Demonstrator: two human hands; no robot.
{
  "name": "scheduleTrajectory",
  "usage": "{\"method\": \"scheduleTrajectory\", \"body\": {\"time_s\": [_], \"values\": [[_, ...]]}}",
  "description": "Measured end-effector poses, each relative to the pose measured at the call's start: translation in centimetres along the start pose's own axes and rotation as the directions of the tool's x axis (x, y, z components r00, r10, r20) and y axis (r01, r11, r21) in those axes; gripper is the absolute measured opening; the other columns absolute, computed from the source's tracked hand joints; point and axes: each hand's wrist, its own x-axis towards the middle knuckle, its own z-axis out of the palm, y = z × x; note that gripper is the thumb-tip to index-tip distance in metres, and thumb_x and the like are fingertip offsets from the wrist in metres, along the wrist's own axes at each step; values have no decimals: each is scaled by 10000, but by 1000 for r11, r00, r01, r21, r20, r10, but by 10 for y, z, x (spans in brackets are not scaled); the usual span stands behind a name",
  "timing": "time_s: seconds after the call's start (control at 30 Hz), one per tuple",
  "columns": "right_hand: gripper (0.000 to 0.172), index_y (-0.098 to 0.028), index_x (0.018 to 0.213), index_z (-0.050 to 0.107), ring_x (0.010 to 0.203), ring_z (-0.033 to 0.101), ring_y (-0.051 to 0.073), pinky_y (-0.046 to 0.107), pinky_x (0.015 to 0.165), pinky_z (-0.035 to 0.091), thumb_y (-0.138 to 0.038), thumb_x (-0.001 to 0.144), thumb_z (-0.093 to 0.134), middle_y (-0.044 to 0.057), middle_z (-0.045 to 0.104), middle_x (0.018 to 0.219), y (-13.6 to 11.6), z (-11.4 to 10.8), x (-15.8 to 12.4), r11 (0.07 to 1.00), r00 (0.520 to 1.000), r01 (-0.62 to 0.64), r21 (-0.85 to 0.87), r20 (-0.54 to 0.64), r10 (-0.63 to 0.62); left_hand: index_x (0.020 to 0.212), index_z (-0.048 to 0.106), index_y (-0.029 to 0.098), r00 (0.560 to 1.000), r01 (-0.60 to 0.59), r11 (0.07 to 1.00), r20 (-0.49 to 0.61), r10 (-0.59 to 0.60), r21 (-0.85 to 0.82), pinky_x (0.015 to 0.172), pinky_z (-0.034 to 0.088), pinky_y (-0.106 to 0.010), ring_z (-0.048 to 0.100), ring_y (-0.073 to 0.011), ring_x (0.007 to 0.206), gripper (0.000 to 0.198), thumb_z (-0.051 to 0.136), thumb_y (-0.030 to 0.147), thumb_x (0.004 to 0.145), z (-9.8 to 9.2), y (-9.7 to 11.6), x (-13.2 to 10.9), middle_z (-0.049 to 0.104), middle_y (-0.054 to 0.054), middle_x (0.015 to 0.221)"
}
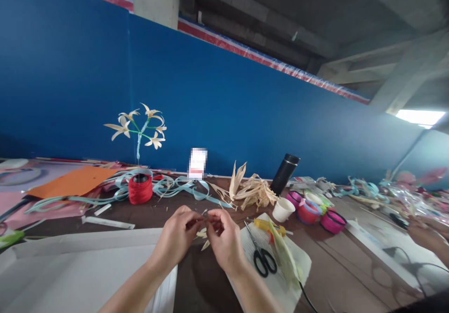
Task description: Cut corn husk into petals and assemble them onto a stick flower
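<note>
My left hand (181, 232) and my right hand (225, 239) meet over the front of the table, fingers pinched together at one spot. Pale petals of a small corn-husk flower (204, 244) poke out below the fingertips; its upper part is mostly hidden by them. Just right of my right hand, black-handled scissors (260, 252) lie on a printed sheet (244, 243). A yellow glue gun (269, 226) and a pale green corn husk (286, 252) rest on that sheet too. Beyond my hands is a heap of dry husks (254, 191).
Husk flowers on a stem (140, 133) rise behind a red spool (140, 190) and blue ribbon (175, 187). A white cup (283, 209), black bottle (285, 174) and coloured small baskets (333, 221) stand right. White board (105, 261) lies left. Another person's hand (426, 232) shows far right.
</note>
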Motion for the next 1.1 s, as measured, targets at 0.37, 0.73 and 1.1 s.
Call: {"method": "scheduleTrajectory", "body": {"time_s": [0.37, 0.73, 1.1], "values": [[174, -199, 884, 592, 715, 594, 142, 223, 656, 469, -112, 752, 519, 21, 638, 838, 2, 0, 0, 997, 999, 43, -57, 21, -42, 738, 653, 221, 999, 38, 999, -6, -39, -31, 612, 394, -214, 534, -131, 692, 148, 514, 266, 761, -2, 4, -1, 536, 1, 714], [165, -198, 927, 567, 721, 621, 141, 217, 648, 482, -153, 772, 534, 19, 652, 831, -1, 1, 1, 999, 999, -18, 40, 32, 16, 796, 680, 182, 962, 256, 949, 145, -231, -184, 480, 375, -203, 509, -108, 535, 281, 528, 408, 730, -6, 5, 4, 520, 3, 692], [183, -208, 927, 573, 721, 608, 140, 216, 651, 472, -132, 771, 515, 12, 646, 847, -1, 0, 0, 1000, 998, 15, -25, 54, -14, 788, 628, 153, 901, 412, 849, 290, -323, -331, 428, 352, -200, 448, -90, 455, 361, 538, 492, 702, -7, 2, 7, 541, 23, 628]]}}
